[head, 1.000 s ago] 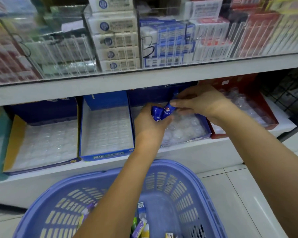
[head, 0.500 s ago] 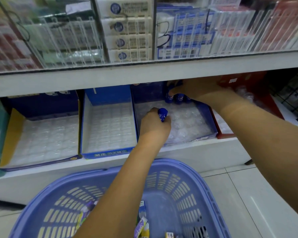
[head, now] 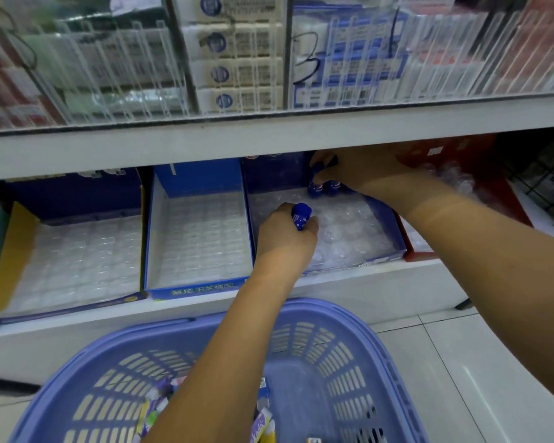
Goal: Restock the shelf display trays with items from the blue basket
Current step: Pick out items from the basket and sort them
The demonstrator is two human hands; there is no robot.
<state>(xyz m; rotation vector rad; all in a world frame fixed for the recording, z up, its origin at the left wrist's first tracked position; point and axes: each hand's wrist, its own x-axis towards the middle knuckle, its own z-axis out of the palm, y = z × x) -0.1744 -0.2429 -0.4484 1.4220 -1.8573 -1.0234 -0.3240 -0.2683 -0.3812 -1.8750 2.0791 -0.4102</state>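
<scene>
Hands barely moved: left hand grips a blue tube, right hand seemingly pinches another tube

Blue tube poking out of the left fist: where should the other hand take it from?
Probably pinch the blue tube by its exposed rounded upper end, coming from above and the right. The left hand wraps its lower part, so only that end is free. The right hand holds a standing tube.

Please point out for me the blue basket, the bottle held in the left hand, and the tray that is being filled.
blue basket [head: 333,314], head view, far rim.
held bottle [head: 300,215], head view, blue body above the fingers.
blue tray [head: 349,235], head view, bare clear insert.
</scene>
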